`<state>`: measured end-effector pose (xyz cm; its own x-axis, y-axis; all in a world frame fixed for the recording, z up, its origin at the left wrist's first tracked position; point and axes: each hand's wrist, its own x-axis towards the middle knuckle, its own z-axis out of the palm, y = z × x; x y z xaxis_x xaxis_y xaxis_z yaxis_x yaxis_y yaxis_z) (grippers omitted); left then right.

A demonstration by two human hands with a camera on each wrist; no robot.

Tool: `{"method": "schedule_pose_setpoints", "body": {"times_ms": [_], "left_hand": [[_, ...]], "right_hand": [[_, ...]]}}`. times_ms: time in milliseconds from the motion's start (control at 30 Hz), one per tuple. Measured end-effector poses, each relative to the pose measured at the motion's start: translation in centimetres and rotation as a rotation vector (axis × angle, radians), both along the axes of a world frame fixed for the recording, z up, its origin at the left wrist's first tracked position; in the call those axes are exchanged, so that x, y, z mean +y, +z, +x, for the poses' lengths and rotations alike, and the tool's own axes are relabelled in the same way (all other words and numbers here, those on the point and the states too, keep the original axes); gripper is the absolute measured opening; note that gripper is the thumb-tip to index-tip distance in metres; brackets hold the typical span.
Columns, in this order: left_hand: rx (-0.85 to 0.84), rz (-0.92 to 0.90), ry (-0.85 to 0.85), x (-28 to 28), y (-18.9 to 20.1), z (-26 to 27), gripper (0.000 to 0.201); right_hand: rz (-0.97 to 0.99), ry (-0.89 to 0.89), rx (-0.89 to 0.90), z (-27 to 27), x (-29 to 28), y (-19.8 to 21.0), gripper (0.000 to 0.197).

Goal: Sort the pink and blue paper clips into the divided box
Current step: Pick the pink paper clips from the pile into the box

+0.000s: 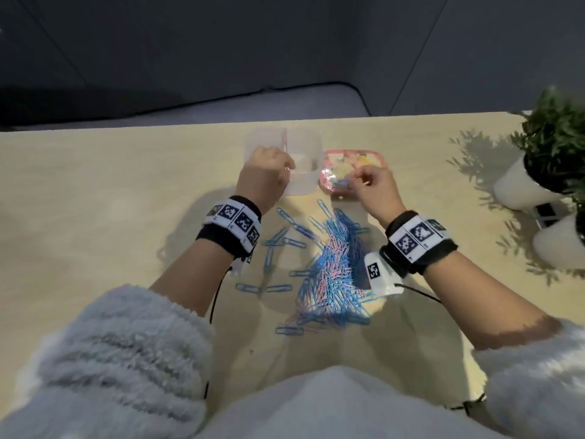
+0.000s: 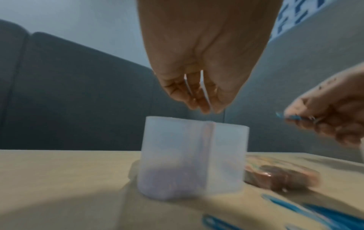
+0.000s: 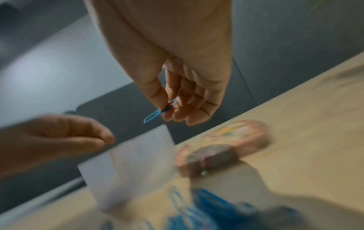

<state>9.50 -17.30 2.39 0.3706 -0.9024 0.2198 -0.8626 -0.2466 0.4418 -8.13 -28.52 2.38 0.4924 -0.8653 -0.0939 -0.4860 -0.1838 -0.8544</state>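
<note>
While I pinch: my right hand point(image 3: 177, 96) holds one blue clip point(image 3: 160, 111) at its end.
Handling: light, springy wire, slippery; hold the loop end.
Left hand point(image 2: 199, 74): fingers bunched above the box point(image 2: 194, 157); contents cannot be told.
Pile point(image 1: 332, 267): pink and blue clips, near my wrists.

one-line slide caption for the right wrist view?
Right hand pinches a blue paper clip above the translucent divided box.
</note>
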Motion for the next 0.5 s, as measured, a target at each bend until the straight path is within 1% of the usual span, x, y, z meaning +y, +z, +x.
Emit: {"method": "schedule_pose_setpoints", "body": {"times_ms": [67, 100, 167, 200, 267, 333, 433, 500], "left_hand": [[0.04, 0.112, -0.13, 0.7, -1.2, -2.1, 0.018], [0.071, 0.183, -0.188, 1.0, -1.9, -3.1, 0.015], [0.093, 0.279, -0.245, 1.5, -3.1, -4.8, 0.013], [0.085, 0.318, -0.254, 1.6, -3.7, -5.3, 0.015], [0.085, 0.391, -0.243, 1.7, -4.6, -6.0, 0.02], [0.097, 0.413, -0.234, 1.8, -5.2, -6.2, 0.018], [0.123, 0.425, -0.22, 2.0, -5.3, -6.2, 0.015], [0.132, 0.444, -0.186, 2.4, -5.1, -5.9, 0.014]], "right_hand": [[-0.026, 0.068, 0.209, -3.4, 0.2, -2.0, 0.012], [-0.028, 0.094, 0.294, -4.8, 0.5, -2.8, 0.014], [-0.047, 0.127, 0.427, -6.6, 1.2, -4.0, 0.017], [-0.083, 0.132, 0.455, -7.1, 1.5, -4.3, 0.016], [-0.18, 0.125, 0.456, -7.2, 2.0, -4.6, 0.019], [-0.248, 0.16, 0.431, -6.3, 2.7, -4.5, 0.021], [-0.252, 0.269, 0.415, -3.7, 3.9, -4.3, 0.012], [-0.249, 0.31, 0.456, -2.3, 4.5, -4.4, 0.016]]}}
